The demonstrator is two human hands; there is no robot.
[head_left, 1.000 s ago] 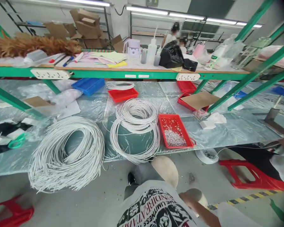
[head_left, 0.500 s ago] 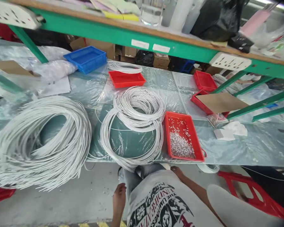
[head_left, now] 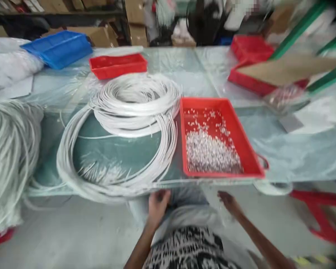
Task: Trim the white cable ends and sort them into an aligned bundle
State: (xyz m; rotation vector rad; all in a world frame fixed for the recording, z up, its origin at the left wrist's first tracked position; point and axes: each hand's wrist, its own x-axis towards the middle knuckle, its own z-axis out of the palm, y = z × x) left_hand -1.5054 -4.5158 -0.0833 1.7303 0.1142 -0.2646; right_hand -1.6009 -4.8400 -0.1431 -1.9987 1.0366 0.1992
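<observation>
My left hand [head_left: 156, 205] rests on my knee just below the table's front edge, fingers curled over the grey trouser cloth. Raised beside the other knee, my right hand [head_left: 229, 201] is smeared by motion and nothing shows in it. Right above both hands lie a big coil of white cable [head_left: 117, 130] and a red tray [head_left: 252, 164] holding a heap of small clear parts [head_left: 210, 153]. Neither hand touches the table.
A larger cable coil [head_left: 8, 157] lies at the left edge. Behind stand a red tray [head_left: 117, 65], a blue bin [head_left: 58, 48], and more red trays [head_left: 249, 46] under cardboard [head_left: 285, 67]. Green frame struts [head_left: 327, 76] cross at right. A red stool [head_left: 322, 213] stands on the floor.
The view has dropped and moved closer to the table. Both hands have come up from beside my legs to my knees at the table's edge.
</observation>
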